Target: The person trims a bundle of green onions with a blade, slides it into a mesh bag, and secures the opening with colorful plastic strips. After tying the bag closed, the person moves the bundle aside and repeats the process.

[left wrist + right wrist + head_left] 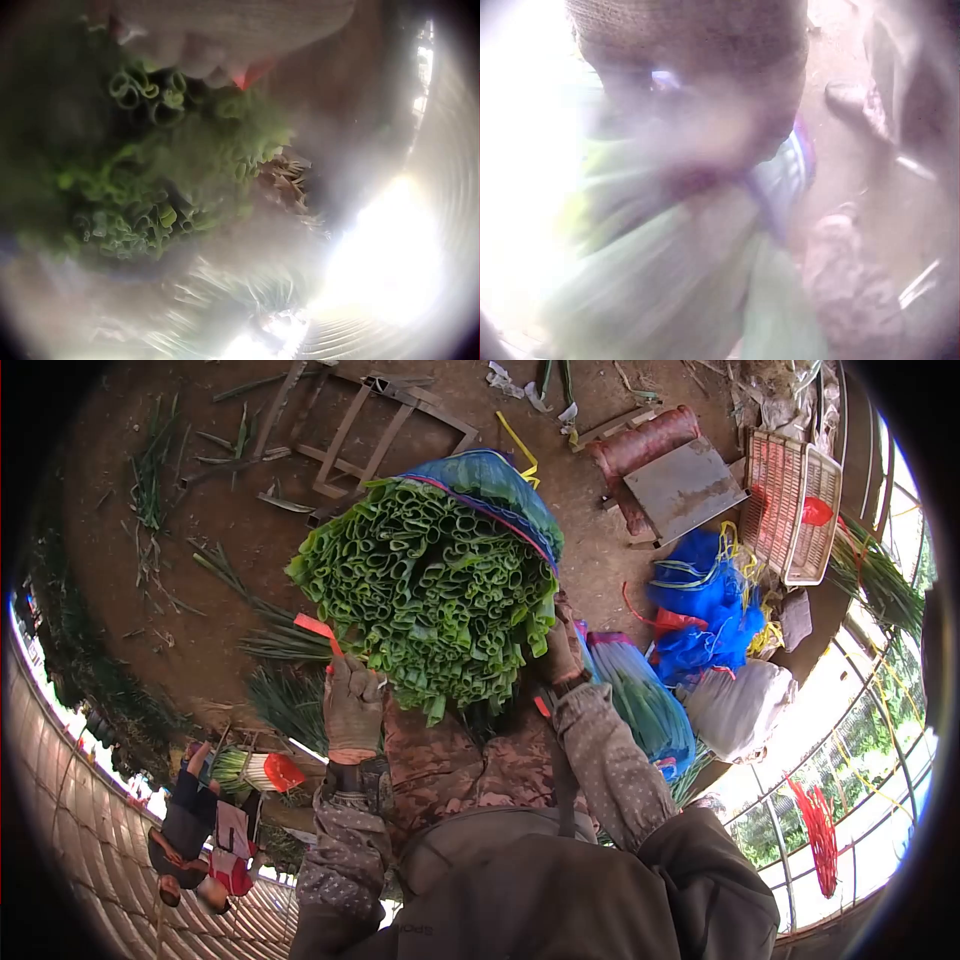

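Observation:
A big bundle of green onions (430,580), its cut hollow tops facing up, leans in front of my lap. A blue mesh bag (490,480) with a reddish edge wraps its far side. My gloved left hand (352,705) grips the bundle's near-left edge; in the left wrist view its fingers (195,56) bend against the cut tops. A red strip (318,628) sticks out by those fingers. On the opposite side my gloved right hand (563,645) holds the bundle near the bag's edge, its fingertips partly hidden. The right wrist view is blurred, with the hand (697,112) over pale green stalks.
Right of me lie a filled mesh bag (640,700), blue netting (705,595) and a white sack (740,710). Beyond stand a low stool (685,475) and a plastic crate (790,505). A metal frame (370,435) is ahead; loose onions (285,630) lie left. Two people (195,840) are behind.

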`<state>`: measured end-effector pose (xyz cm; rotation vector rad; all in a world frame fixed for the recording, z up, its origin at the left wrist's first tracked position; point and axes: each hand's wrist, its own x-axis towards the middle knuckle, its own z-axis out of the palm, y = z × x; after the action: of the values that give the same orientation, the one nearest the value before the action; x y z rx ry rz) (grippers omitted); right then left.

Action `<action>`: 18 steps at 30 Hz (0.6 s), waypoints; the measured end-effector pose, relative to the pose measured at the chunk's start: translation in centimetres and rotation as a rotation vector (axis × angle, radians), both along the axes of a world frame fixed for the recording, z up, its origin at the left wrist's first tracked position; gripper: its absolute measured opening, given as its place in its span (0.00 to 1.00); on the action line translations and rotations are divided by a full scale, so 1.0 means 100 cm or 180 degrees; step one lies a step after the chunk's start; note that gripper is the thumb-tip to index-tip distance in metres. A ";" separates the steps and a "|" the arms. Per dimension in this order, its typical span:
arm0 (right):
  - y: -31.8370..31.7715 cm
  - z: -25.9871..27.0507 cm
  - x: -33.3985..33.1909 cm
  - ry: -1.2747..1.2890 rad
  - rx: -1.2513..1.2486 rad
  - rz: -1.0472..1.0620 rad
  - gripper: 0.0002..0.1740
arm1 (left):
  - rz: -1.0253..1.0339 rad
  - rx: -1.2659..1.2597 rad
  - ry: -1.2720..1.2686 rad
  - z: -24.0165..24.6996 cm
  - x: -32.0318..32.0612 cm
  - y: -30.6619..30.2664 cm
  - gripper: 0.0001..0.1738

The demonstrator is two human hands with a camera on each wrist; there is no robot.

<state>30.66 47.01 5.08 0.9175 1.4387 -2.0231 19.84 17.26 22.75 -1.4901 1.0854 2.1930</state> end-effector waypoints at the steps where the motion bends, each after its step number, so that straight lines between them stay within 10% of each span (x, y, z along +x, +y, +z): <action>1: 0.000 0.029 -0.005 -0.0044 -0.0146 -0.0263 0.26 | -0.0087 0.0111 0.0052 -0.002 0.003 -0.006 0.10; 7: -0.012 0.123 0.004 -0.0412 -0.0863 -0.2001 0.30 | -0.0331 0.0806 0.0078 0.055 0.020 -0.046 0.12; 13: 0.029 0.156 -0.055 -0.0170 0.1641 0.1176 0.06 | -0.0717 0.0196 -0.0370 0.229 0.026 -0.027 0.10; 18: 0.014 0.206 -0.212 0.1612 0.2430 0.1111 0.11 | -0.1324 0.0077 -0.0872 0.241 -0.004 0.005 0.14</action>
<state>9.51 48.44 25.68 0.3505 2.5365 -1.4918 19.46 17.79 46.88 -1.3570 1.1464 1.6630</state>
